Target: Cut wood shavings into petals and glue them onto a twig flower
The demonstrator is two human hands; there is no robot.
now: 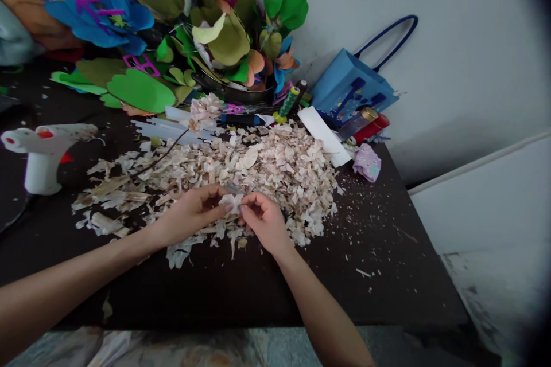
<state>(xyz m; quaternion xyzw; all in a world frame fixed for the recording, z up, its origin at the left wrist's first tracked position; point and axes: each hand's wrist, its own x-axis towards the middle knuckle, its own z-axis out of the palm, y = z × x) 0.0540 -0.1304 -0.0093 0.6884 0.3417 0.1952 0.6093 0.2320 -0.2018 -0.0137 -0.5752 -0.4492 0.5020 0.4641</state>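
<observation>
Between my two hands is a small whitish, petal-like flake (231,200), thin and uneven at its edges. My left hand (191,212) pinches it from the left with thumb and fingers. From the right, my right hand (264,219) closes its fingertips on the flake's other side. Both hands are just above the near edge of a wide heap of pale, dry flakes (275,155). Larger brownish strips (107,189) lie at the heap's left. A dark stem with a pale ruffled flower (205,109) rests across the back of the heap.
A white glue gun (43,155) stands at the left, with translucent glue sticks (172,129) behind the heap. Fabric flowers (142,89) fill the back. Thread spools (289,102), a white strip (325,136), a blue bag (353,89) and a crumpled lilac cloth (367,162) lie toward the right.
</observation>
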